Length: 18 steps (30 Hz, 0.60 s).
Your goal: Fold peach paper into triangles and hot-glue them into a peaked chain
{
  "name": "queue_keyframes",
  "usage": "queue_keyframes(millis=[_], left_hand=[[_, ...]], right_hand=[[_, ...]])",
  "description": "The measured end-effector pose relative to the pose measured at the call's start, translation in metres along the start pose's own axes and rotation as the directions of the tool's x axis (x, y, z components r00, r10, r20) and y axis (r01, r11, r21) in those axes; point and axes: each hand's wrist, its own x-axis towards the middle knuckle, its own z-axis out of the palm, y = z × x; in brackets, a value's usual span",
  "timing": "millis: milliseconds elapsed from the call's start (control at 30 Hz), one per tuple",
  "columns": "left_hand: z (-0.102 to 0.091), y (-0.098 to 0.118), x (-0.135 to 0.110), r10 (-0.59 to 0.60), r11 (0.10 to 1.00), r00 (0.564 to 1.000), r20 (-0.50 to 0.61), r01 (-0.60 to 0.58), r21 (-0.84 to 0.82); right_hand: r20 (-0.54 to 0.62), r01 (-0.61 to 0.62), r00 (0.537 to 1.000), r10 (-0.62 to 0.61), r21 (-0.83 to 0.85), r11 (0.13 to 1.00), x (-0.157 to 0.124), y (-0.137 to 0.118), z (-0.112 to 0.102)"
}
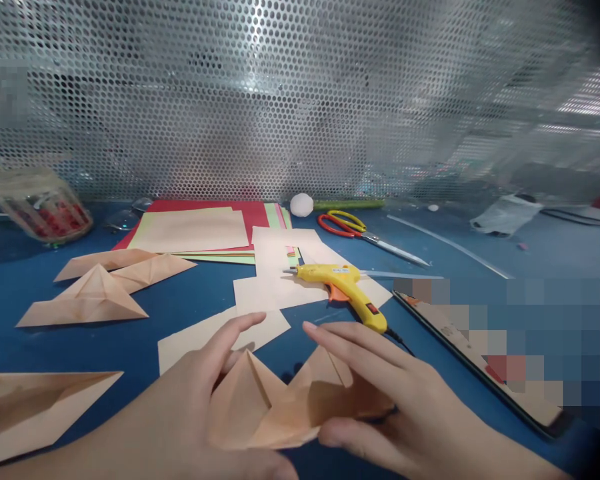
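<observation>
A peach sheet of folded paper point(285, 413) with two pointed peaks lies low in front of me. My left hand point(193, 393) curls around its left end, thumb along the near edge and fingers behind. My right hand point(405, 383) grips the right end, thumb at the front and fingers over the back. Its right side is partly hidden under those fingers. Beyond the hands, a yellow glue gun point(347, 280) with an orange trigger rests on pale paper sheets point(275, 293). More folded peach pieces point(97, 297) stand at the left, and a larger one point(40, 407) sits at the left edge.
Stacked coloured paper point(190, 230) lies at the back, near a white ball point(301, 205) and red-and-yellow scissors point(363, 233). A jar point(45, 203) leans at the left. A phone point(480, 360) lies at the right. Behind rises a perforated metal panel point(280, 100).
</observation>
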Motion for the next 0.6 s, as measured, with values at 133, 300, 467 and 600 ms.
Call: queue_keyframes(millis=[133,300,467,600], left_hand=[[0.004,-0.001,-0.002,0.078,0.981,0.995,-0.057,-0.066,0.185],[0.014,-0.017,0.0,0.268,0.911,0.939,-0.216,-0.173,0.376],[0.008,-0.036,0.004,0.566,0.677,0.822,-0.065,-0.419,0.605],[0.004,-0.037,0.007,0.788,0.388,0.613,0.059,-0.568,0.726]], right_hand=[[-0.031,0.018,0.999,-0.021,-0.07,0.997,0.004,-0.005,-0.001],[-0.053,-0.026,0.998,0.021,-0.11,0.994,0.007,-0.008,-0.001],[-0.088,0.031,0.995,-0.048,-0.185,0.982,0.01,-0.008,0.001],[-0.048,0.044,0.997,-0.056,-0.215,0.976,0.009,-0.009,0.004]])
